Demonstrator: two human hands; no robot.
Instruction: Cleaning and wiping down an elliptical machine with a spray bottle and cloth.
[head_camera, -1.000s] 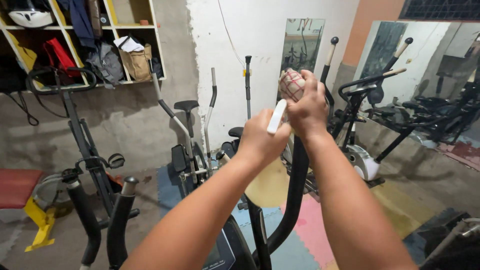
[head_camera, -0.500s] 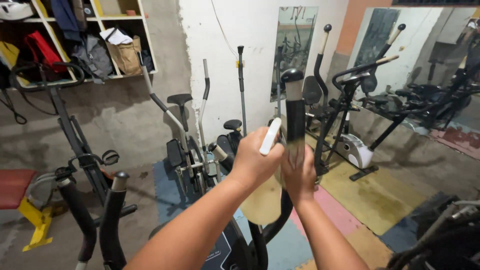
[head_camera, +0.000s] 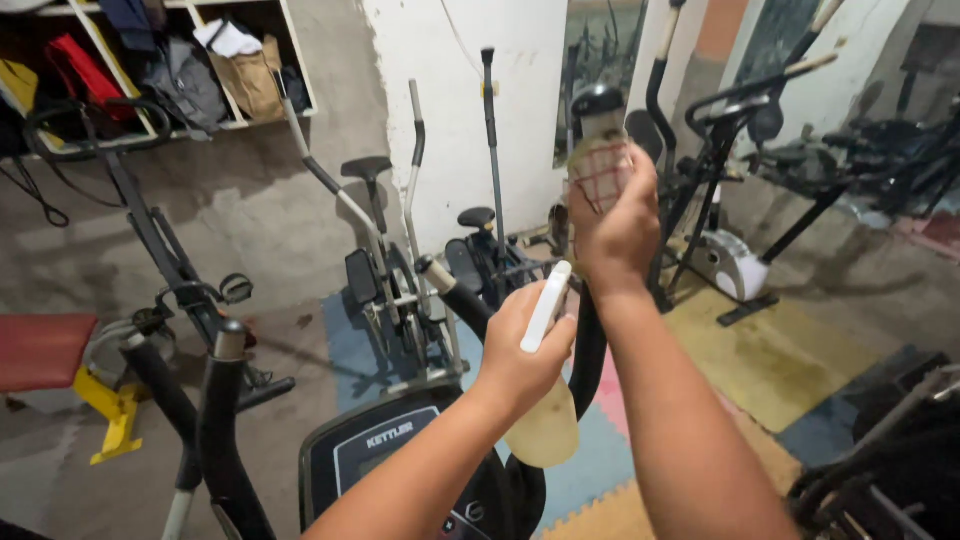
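A checked cloth (head_camera: 601, 172), pale with red lines, sits bunched against the upper part of a black handlebar (head_camera: 590, 330) on the elliptical trainer, just below the bar's rounded black cap (head_camera: 598, 100). The bar's long axis runs nearly upright, curving slightly as it drops toward the machine's console (head_camera: 385, 450). The right hand (head_camera: 615, 225) is wrapped around that cloth and the bar together, fingers clenched on the fabric with the thumb side facing the wearer, so the cloth lies directly inside its grip, pressed to the pole.

Lower and a little to the left, the left hand (head_camera: 520, 345) grasps a spray bottle (head_camera: 545, 425) by the neck. The pale yellowish body hangs below the fist and the white trigger head (head_camera: 547, 305) sticks up above the knuckles, tilted up and to the right toward the bar. The bottle is just beside the handlebar, apart from the cloth, which sits above it; the right hand is plainly the nearer one to the cloth.

Around them, the second black handlebar (head_camera: 225, 430) of the same machine rises at lower left. Beyond stand other exercise bikes (head_camera: 390, 260) on coloured foam floor mats (head_camera: 770, 360), a red bench pad (head_camera: 45, 350) on a yellow frame at the far left, wall shelves (head_camera: 160, 70) stuffed with bags, and a mirror (head_camera: 590, 60) on the white wall.
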